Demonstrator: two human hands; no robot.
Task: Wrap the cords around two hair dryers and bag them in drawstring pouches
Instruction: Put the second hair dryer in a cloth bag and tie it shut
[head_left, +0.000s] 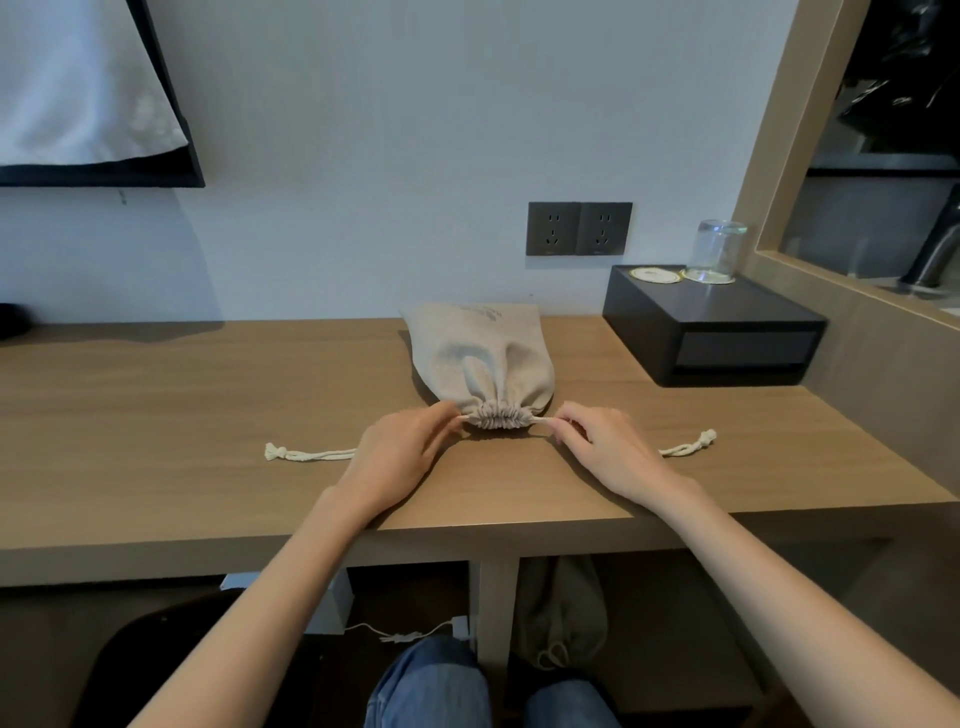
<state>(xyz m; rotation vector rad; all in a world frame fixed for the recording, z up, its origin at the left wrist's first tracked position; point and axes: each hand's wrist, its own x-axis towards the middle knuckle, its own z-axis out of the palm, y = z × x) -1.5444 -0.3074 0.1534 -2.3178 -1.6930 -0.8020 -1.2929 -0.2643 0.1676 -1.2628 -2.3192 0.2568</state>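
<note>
A beige drawstring pouch (483, 358) lies in the middle of the frame on the wooden bench (156, 415), its mouth gathered tight and turned toward the person. The left grip (395, 457) pinches the drawstring (317, 455) just left of the puckered mouth, and the right grip (608, 452) pinches it just right of it, so both are closed on cord with fingers curled. The loose tails run outward along the bench to a left knot (274, 452) and a right knot (704, 439). The pouch bulges as if filled, so one hair dryer is probably wrapped and bagged, though none is visible. A second pouch (563, 608) sits low in the frame, under the bench. I cannot tell whether it is full. If it is, this cinch looks like the last step; if not, a whole dryer remains
</note>
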